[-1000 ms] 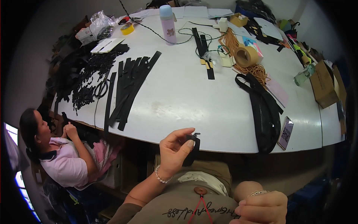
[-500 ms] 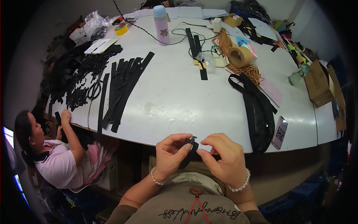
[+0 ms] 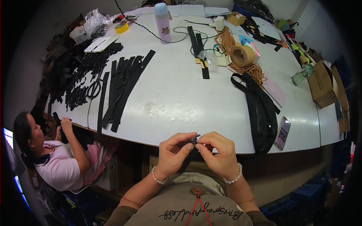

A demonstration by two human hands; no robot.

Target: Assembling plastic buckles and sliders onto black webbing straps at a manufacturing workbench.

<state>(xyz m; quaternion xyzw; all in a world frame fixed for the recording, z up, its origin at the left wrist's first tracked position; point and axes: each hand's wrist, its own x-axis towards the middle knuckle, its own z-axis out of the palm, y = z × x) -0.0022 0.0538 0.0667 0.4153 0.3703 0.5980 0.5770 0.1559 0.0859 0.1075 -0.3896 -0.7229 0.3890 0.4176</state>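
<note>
At the table's front edge, my left hand (image 3: 172, 153) pinches a black strap (image 3: 185, 162) and a small black fitting (image 3: 194, 140) at its upper end. My right hand (image 3: 217, 153) meets it from the other side, thumb and forefinger closed on the same fitting. Fingertips cover most of the fitting, so its exact shape is hard to make out. The strap drops below my fingers in front of my shirt. To the right of my hands lies a black sling bag (image 3: 259, 118), and a phone (image 3: 282, 133) rests beside it.
Long black strips (image 3: 124, 92) fan out on the white table (image 3: 169, 105). Scissors (image 3: 94, 89) and piles of small black pieces (image 3: 77, 98) lie farther left, near a seated co-worker (image 3: 60, 162). Behind stand a bottle (image 3: 163, 26), tape roll (image 3: 242, 55), cords (image 3: 250, 73) and cardboard box (image 3: 322, 84).
My right hand has moved left, from hovering apart to gripping the small fitting alongside my left hand. The strap end has turned and is now more covered by fingers.
</note>
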